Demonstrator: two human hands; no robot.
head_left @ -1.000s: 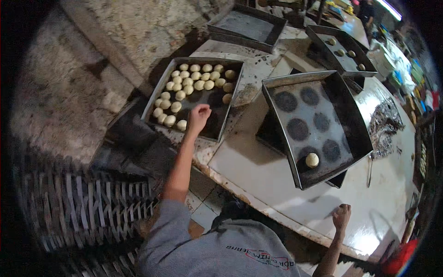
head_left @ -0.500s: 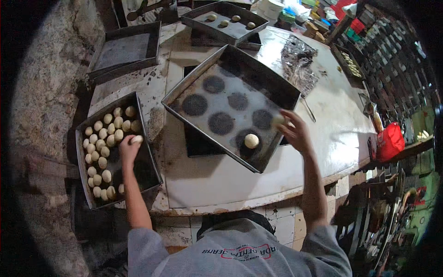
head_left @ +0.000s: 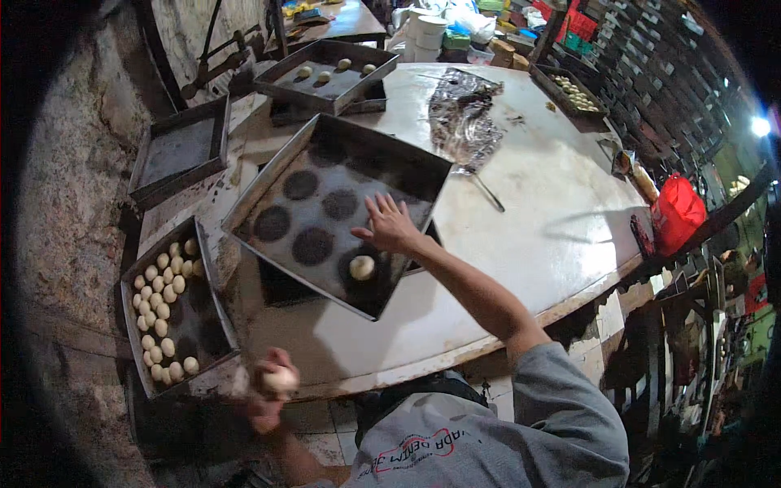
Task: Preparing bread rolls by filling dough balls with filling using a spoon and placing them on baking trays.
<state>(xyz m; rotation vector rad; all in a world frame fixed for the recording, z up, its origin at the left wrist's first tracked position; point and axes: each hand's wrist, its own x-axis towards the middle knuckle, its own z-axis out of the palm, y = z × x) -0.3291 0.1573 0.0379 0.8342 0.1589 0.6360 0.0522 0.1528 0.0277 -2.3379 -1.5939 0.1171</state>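
Observation:
Close to the table's front edge, my left hand (head_left: 267,413) is closed around a pale dough ball (head_left: 281,381); motion blurs it. My right hand (head_left: 392,225) reaches over the large dark metal tray (head_left: 342,305), palm down with fingers spread. What lies under that palm is hidden. One round dough ball (head_left: 362,267) rests in this tray's near corner, just below my right hand, on one of several dark round patches. To the left, a second metal tray (head_left: 213,291) holds several dough balls (head_left: 157,294), mostly along its left and far sides.
An empty-looking tray (head_left: 181,150) lies at the far left. Behind the large tray, another tray (head_left: 325,104) with several dough balls sits stacked on one more. Crumpled plastic sheeting (head_left: 464,118) and a thin tool (head_left: 488,192) lie on the table; a red bag (head_left: 678,213) stands right.
My left hand has lifted a dough ball out of the left tray toward me. My right hand has moved inward over the large tray, fingers now spread. The whole view has shifted.

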